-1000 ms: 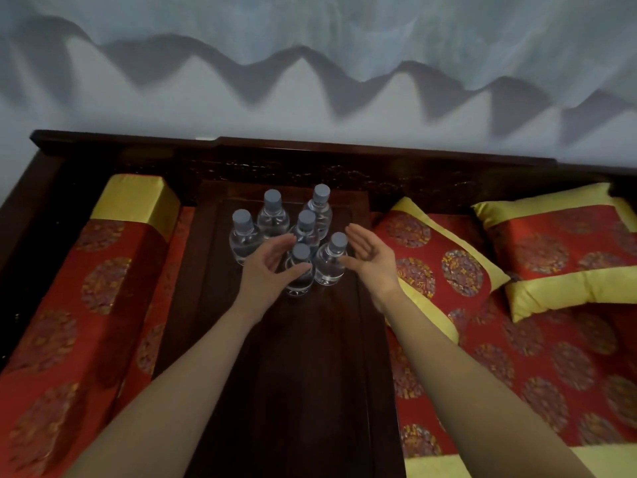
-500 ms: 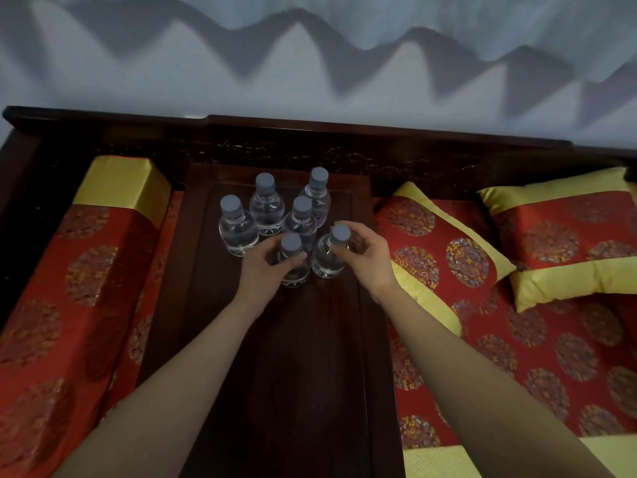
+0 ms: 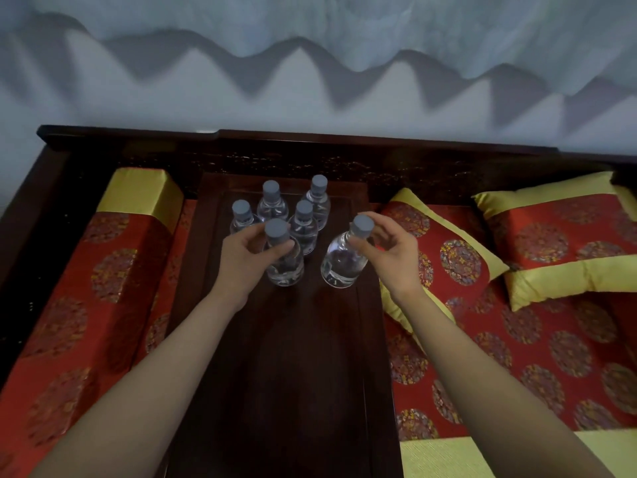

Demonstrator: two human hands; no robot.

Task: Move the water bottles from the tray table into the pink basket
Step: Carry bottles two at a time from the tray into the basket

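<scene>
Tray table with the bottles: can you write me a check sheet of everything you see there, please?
Surface: dark wooden tray table, bottles at its far end.
Job's things: six clear water bottles with grey caps: near bottle, right bottle, four back bottles upright together. Pink basket: not seen.
Clutter: nothing seen.
Hands: left hand grips the near bottle below its cap; right hand pinches the right bottle's neck.
Cables: nothing seen.
Surroundings: red and gold cushions on both sides, dark carved backrest, pale wall.
</scene>
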